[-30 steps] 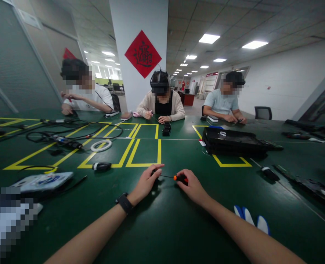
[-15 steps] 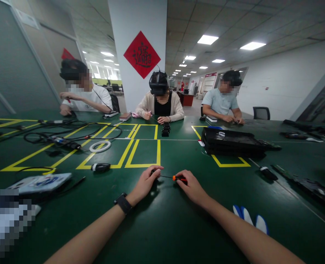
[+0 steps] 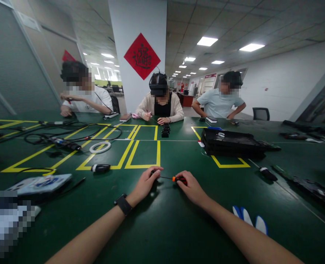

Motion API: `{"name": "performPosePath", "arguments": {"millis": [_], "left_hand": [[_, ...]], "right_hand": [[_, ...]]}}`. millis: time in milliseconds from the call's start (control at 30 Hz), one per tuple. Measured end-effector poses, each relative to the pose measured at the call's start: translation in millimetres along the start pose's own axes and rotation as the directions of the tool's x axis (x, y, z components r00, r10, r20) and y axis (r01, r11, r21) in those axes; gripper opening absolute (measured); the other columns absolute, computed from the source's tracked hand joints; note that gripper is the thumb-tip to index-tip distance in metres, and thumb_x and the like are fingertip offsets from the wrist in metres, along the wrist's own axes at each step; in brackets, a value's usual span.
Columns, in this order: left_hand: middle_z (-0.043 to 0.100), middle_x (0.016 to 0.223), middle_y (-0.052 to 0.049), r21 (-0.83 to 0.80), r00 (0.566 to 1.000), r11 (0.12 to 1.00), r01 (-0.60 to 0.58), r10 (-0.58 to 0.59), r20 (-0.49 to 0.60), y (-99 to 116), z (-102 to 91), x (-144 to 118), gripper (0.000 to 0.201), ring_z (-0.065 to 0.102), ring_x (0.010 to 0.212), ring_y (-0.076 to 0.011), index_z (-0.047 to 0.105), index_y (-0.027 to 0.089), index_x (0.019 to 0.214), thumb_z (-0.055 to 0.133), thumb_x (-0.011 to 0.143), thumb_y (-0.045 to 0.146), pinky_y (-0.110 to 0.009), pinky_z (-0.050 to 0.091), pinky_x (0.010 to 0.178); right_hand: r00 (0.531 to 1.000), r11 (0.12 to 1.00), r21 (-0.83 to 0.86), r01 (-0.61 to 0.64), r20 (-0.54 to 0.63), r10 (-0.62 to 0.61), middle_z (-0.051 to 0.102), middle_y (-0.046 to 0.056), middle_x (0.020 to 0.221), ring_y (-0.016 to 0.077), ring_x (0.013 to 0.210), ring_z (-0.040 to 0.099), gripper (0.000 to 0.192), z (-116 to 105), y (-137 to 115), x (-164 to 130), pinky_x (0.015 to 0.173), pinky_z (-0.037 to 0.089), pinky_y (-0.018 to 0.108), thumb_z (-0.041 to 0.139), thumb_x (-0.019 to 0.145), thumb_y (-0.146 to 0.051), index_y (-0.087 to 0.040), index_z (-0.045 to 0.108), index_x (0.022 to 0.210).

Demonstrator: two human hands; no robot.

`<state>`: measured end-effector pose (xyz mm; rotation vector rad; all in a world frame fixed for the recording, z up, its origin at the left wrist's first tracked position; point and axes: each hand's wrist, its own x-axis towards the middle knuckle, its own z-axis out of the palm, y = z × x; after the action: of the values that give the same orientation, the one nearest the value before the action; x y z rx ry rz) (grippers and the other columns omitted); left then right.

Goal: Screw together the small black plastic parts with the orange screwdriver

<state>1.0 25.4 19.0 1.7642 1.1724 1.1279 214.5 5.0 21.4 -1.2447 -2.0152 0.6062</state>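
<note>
My right hand is closed around the dark handle of a screwdriver with an orange collar. Its thin shaft points left toward my left hand, which wears a black watch. Between the thumb and fingers of that left hand sits a small black object, mostly hidden, so its kind does not show. The shaft's end reaches this object, though whether it touches cannot be made out. Both hands are low over the green table.
Ahead lie yellow tape outlines, a black cylindrical piece, a white ring and cables. At right are stacked black trays, circuit boards and a blue-and-white glove. A blue-white case lies left. Three people sit opposite.
My hands and the screwdriver hold almost the same position. The person at the far right has drawn both arms back from the table, elbows out.
</note>
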Motion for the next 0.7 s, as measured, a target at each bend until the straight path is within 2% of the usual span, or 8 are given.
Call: {"name": "performPosePath", "arguments": {"millis": [200, 500, 700], "left_hand": [[0.062, 0.093, -0.004, -0.007, 1.0, 1.0, -0.004, 0.004, 0.002, 1.7, 0.2, -0.2, 0.036, 0.055, 0.083, -0.0173, 0.06, 0.018, 0.101, 0.041, 0.083, 0.042, -0.029, 0.042, 0.076], [0.062, 0.09, -0.004, 0.006, 1.0, 1.0, 0.0, 0.0, -0.002, 5.4, -0.3, -1.0, 0.035, 0.055, 0.083, -0.0178, 0.06, 0.018, 0.098, 0.041, 0.082, 0.042, -0.028, 0.042, 0.073], [0.058, 0.082, -0.003, 0.011, 1.0, 1.0, -0.028, 0.028, 0.005, 3.3, -0.1, 0.3, 0.03, 0.053, 0.078, -0.0158, 0.057, 0.017, 0.088, 0.04, 0.084, 0.042, -0.026, 0.041, 0.071]], "right_hand": [[1.0, 1.0, 0.001, -0.012, -0.005, 0.012, 0.055, 0.004, 0.096, 0.017, 0.092, 0.05, 0.016, 0.2, -1.7, -0.9, 0.083, 0.041, 0.031, 0.054, 0.079, -0.021, -0.02, 0.056, 0.095], [0.999, 1.0, -0.019, 0.023, 0.031, -0.022, 0.058, 0.005, 0.094, 0.0172, 0.094, 0.05, 0.023, -1.4, -1.1, 1.1, 0.087, 0.038, 0.033, 0.039, 0.089, -0.023, -0.02, 0.061, 0.092], [1.0, 1.0, 0.007, 0.003, 0.013, -0.003, 0.057, 0.004, 0.096, 0.0171, 0.093, 0.05, 0.016, -1.0, -3.3, 0.7, 0.084, 0.04, 0.032, 0.047, 0.084, -0.02, -0.021, 0.058, 0.096]]}}
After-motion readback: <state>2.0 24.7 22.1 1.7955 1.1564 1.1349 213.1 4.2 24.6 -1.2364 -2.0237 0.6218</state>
